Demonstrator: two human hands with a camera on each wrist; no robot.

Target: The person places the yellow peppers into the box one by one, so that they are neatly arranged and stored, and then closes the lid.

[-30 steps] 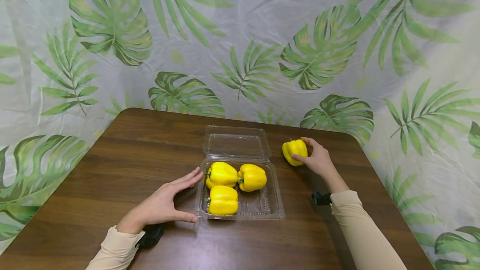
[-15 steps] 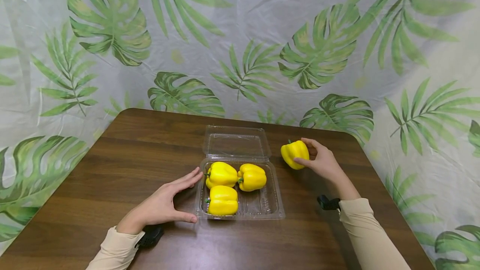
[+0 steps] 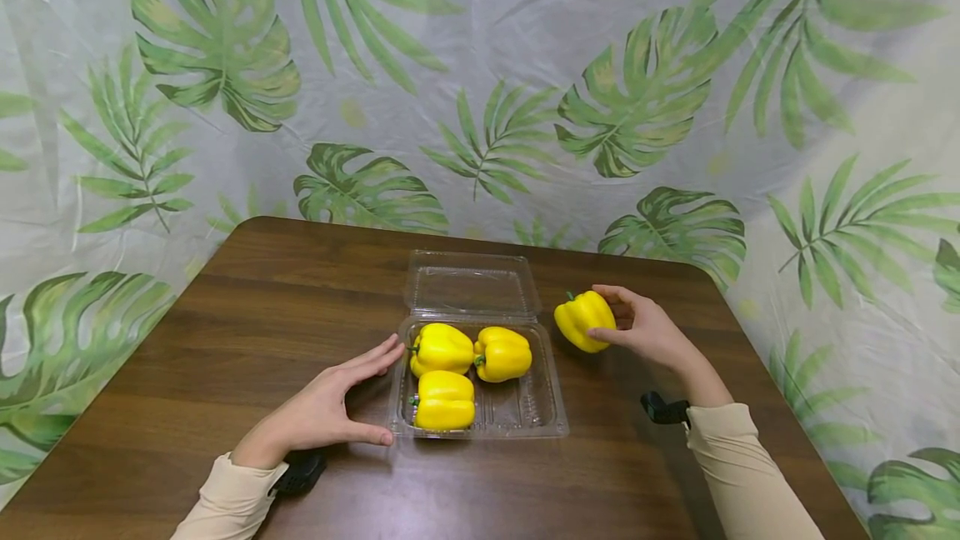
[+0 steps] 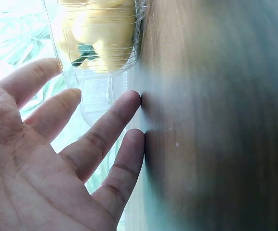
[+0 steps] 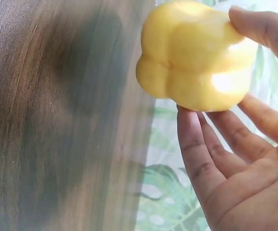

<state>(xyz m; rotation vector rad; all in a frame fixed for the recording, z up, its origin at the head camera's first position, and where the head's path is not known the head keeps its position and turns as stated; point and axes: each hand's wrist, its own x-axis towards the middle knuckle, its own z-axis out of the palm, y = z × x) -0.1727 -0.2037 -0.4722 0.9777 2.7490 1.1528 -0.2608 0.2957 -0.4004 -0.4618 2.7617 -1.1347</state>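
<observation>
A yellow bell pepper (image 3: 582, 322) with a green stem is held up in my right hand (image 3: 651, 333), to the right of the plastic box. In the right wrist view, the thumb and fingertips grip the bell pepper (image 5: 196, 57) from opposite sides, and its lobed bottom shows. The clear plastic clamshell box (image 3: 525, 407) lies unfolded, its lid tipped back toward the far edge. Inside sit three more yellow bell peppers: back left (image 3: 442, 350), back right (image 3: 503, 355) and front left (image 3: 445, 400). My left hand (image 3: 322, 402), fingers spread, rests at the box's left side.
The dark wooden table (image 3: 247, 340) extends around the box on all sides. Behind it hangs a pale curtain (image 3: 495, 48) printed with green leaves. The clear lid (image 3: 472, 286) lies behind the box's tray.
My right hand has raised the bell pepper and brought it slightly left and nearer to me, its stem now tilted to the upper left. The left hand and the box have stayed put.
</observation>
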